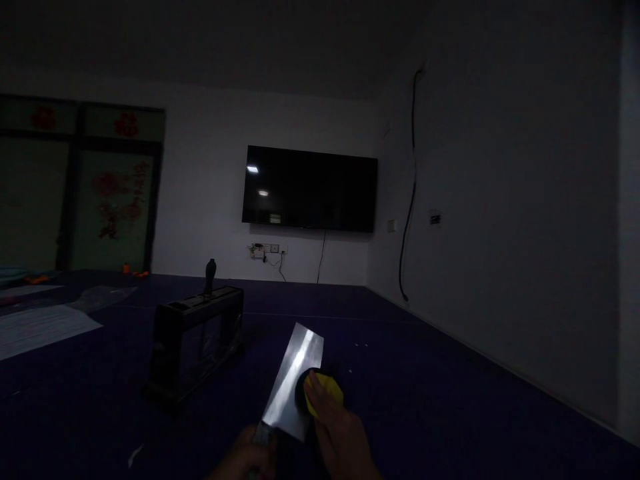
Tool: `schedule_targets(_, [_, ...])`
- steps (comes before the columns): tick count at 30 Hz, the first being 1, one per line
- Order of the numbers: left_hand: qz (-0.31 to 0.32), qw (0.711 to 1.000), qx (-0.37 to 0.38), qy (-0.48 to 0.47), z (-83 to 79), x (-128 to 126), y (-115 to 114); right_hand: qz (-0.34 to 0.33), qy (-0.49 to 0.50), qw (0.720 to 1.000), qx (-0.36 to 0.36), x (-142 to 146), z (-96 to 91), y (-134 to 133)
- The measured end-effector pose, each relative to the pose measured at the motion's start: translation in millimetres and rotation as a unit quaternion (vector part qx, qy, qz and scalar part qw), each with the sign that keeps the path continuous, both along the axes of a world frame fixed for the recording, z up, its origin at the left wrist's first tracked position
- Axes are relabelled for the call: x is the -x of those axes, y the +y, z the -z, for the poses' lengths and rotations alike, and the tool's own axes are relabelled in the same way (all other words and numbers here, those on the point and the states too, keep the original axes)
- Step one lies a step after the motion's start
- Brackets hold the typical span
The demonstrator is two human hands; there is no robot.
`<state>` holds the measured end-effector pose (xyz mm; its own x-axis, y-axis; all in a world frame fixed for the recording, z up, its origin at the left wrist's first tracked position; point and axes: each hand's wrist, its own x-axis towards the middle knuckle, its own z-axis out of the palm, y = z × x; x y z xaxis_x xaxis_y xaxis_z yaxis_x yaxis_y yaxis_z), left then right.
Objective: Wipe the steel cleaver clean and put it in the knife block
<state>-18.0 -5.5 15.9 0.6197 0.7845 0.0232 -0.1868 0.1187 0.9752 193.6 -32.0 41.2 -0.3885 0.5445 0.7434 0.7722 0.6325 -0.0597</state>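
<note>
My left hand (247, 457) is closed round the handle of a wide steel cleaver (293, 383), whose flat blade points up and away from me. My right hand (343, 437) presses a yellow sponge (327, 390) with a dark underside against the blade's right side, fingers curled over it. Both hands sit at the bottom middle of the head view, above a dark blue floor (425, 400). A dark knife block (197, 340) stands just left of the blade, with one black knife handle (210, 275) sticking up from its top.
The room is dim. A black television (310, 189) hangs on the white far wall above sockets and a cable. A white wall runs along the right. Pale sheets (40, 327) lie on the floor at left, near a dark door with red decorations (117, 200).
</note>
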Motion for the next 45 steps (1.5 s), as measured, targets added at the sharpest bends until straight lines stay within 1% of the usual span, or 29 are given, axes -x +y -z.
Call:
schedule_targets(3, [-0.002,1.000,-0.018,0.014,-3.4,-1,-1,-0.007,-0.058,0.998,0.010,-1,-3.2,-2])
schedule_targets(9, [-0.013,1.000,-0.018,0.009,-7.3,0,-5,-0.029,-0.168,0.985,-0.009,4,-3.7,-2])
schedule_targets(13, [-0.027,0.999,-0.016,-0.001,-0.8,-3,-4,-0.047,-0.184,0.982,-0.011,5,-3.4,-2])
schedule_targets(16, [-0.037,0.999,-0.007,-0.019,7.5,-7,-2,-0.030,-0.220,0.975,-0.024,4,-5.7,-4])
schedule_targets(18, [-0.051,0.998,0.002,-0.036,13.5,-11,1,-0.027,-0.223,0.974,-0.040,3,-6.2,-5])
schedule_targets(22, [-0.074,0.995,0.021,-0.064,23.5,-15,9,-0.051,-0.166,0.982,-0.068,1,-2.8,-4])
schedule_targets(25, [-0.076,0.994,0.030,-0.074,27.8,-14,12,-0.052,-0.134,0.988,-0.061,2,-1.1,-4])
schedule_targets(29, [-0.063,0.995,0.028,-0.075,30.9,-13,14,-0.019,-0.103,0.994,-0.020,3,-2.5,-6])
schedule_targets(32, [-0.038,0.997,0.022,-0.060,33.5,-12,17,0.005,-0.059,0.998,-0.017,3,-1.6,-6])
schedule_targets(35, [-0.017,0.999,0.018,-0.036,37.7,-8,22,0.014,0.003,1.000,-0.019,3,2.4,-2])
schedule_targets(40, [-0.007,1.000,0.024,-0.002,46.6,-3,29,0.045,0.113,0.992,-0.017,2,6.8,2])
schedule_targets(45, [0.009,1.000,0.025,0.016,50.5,-2,28,0.069,0.160,0.985,0.011,-1,3.7,0])
